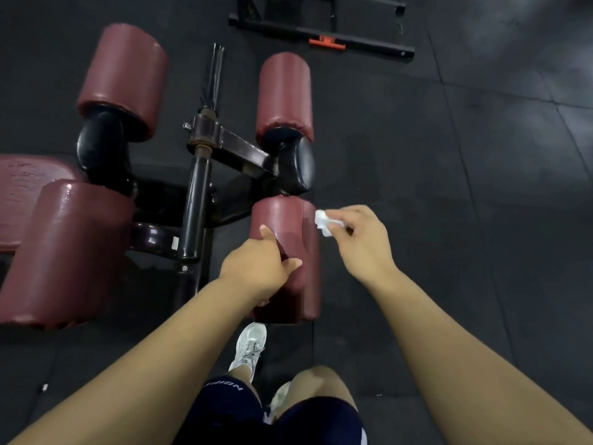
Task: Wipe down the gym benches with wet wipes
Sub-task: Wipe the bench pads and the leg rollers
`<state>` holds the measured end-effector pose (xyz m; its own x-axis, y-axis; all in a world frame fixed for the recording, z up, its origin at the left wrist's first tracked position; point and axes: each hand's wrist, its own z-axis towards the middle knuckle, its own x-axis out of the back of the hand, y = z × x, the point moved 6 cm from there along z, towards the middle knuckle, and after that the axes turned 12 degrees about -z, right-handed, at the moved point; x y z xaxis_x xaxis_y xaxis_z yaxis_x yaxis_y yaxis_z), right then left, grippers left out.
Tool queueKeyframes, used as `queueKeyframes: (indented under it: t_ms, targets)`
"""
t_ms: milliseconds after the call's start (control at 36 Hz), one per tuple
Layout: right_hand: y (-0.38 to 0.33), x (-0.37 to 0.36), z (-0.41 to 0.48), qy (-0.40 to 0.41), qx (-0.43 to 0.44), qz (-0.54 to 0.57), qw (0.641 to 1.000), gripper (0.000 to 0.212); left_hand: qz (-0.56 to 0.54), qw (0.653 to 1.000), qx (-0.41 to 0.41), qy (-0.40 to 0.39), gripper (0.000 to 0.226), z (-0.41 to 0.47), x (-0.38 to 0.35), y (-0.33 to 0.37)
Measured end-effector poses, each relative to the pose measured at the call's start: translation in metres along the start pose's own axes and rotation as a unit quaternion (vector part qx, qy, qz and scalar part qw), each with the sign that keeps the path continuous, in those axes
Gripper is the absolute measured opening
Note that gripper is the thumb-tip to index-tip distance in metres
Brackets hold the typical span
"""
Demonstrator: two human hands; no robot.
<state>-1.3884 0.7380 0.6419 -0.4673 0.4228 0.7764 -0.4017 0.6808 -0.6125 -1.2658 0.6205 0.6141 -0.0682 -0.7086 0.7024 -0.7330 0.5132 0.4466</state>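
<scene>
A gym bench with dark red padding fills the left and middle of the head view. Its seat pad (19, 194) shows at the far left, and several red roller pads stand around a black steel frame (199, 187). My left hand (260, 268) grips the near right roller pad (288, 220) from the left side. My right hand (362, 239) pinches a crumpled white wet wipe (324, 221) against the upper right edge of that same roller. The near left roller pad (64, 252) looks glossy and wet.
Black rubber floor tiles (481, 155) spread to the right. Another machine's black base with an orange tab (327, 43) lies at the top. My white shoe (250, 348) and knees in dark shorts sit just below the roller.
</scene>
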Motion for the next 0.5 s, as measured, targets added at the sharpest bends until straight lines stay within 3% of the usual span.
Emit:
queueKeyframes:
  t_ms: [111, 222, 361, 500]
  targets:
    - [0.003, -0.013, 0.033, -0.008, 0.036, -0.007, 0.999, 0.021, -0.007, 0.999, 0.033, 0.018, 0.086, 0.002, -0.004, 0.0]
    - [0.005, -0.027, 0.05, -0.079, 0.114, -0.027, 0.99, 0.016, -0.034, 0.997, 0.058, 0.043, 0.085, 0.006, -0.011, -0.004]
    - [0.011, -0.031, 0.052, -0.17, 0.193, -0.011, 0.966, 0.03, -0.101, 0.987, 0.082, 0.093, 0.084, -0.001, -0.021, -0.012]
    - [0.013, -0.032, 0.061, -0.158, 0.202, 0.005, 0.967, 0.021, -0.166, 0.97, 0.082, 0.156, 0.074, -0.022, -0.025, -0.012]
